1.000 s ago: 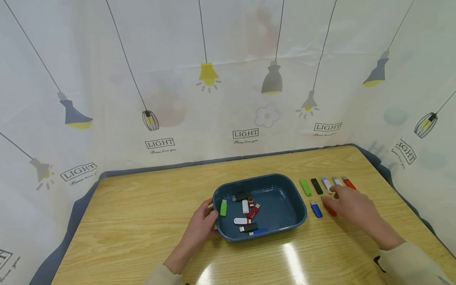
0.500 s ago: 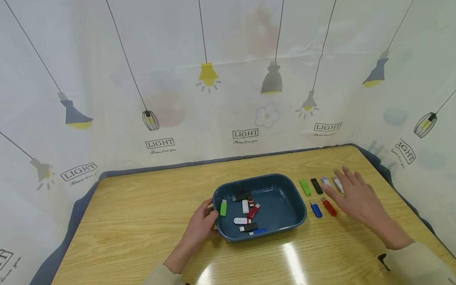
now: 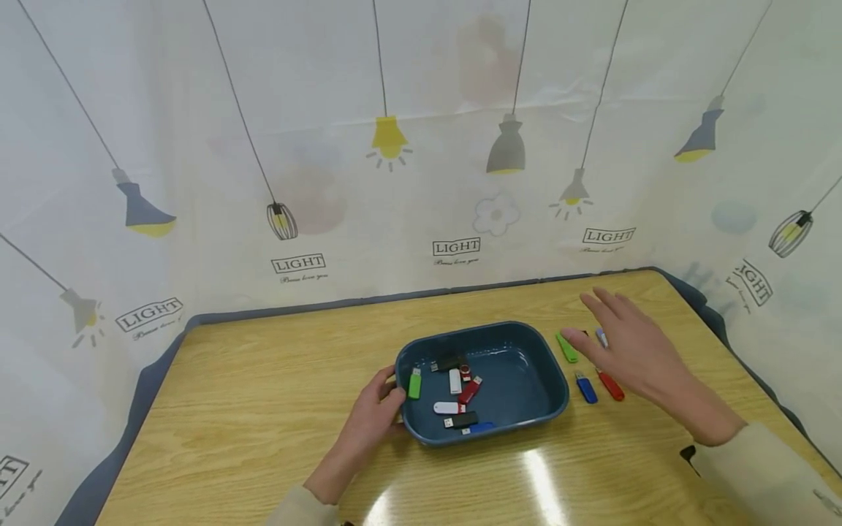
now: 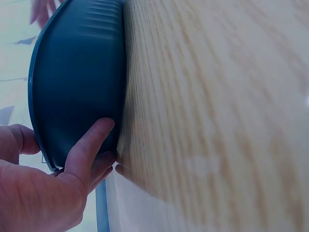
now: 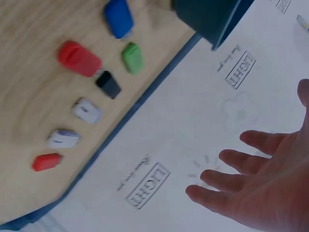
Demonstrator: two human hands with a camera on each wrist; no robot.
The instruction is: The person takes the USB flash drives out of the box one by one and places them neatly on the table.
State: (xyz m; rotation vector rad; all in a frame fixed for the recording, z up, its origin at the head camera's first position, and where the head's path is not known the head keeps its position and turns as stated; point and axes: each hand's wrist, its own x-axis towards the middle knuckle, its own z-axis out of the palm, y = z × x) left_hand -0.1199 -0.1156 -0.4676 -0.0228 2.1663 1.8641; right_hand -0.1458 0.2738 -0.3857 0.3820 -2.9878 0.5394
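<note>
My left hand [image 3: 371, 416] grips the left end of a dark blue plastic tray [image 3: 526, 383]; in the left wrist view its fingers lie against the tray's outer wall. Several USB sticks lie inside, among them a green stick [image 3: 414, 384] and a white stick [image 3: 449, 408]. To the right of the tray my right hand [image 3: 628, 351] hovers, fingers spread and holding nothing. Around and below it on the table are a green USB stick [image 3: 567, 348], a blue one [image 3: 586, 389] and a red one [image 3: 611, 385]. Further sticks it hides show in the right wrist view, including a black one [image 5: 108, 85].
The wooden table [image 3: 263, 409] ends at a dark blue border along the back. Behind it hangs a pale cloth [image 3: 408, 197] printed with lamps and the word LIGHT. At the far end of the stick row sits another red USB stick [image 5: 47, 162].
My right hand has lifted from the red USB stick, spread its fingers and moved back and to the left over the row. The left hand and tray have stayed put.
</note>
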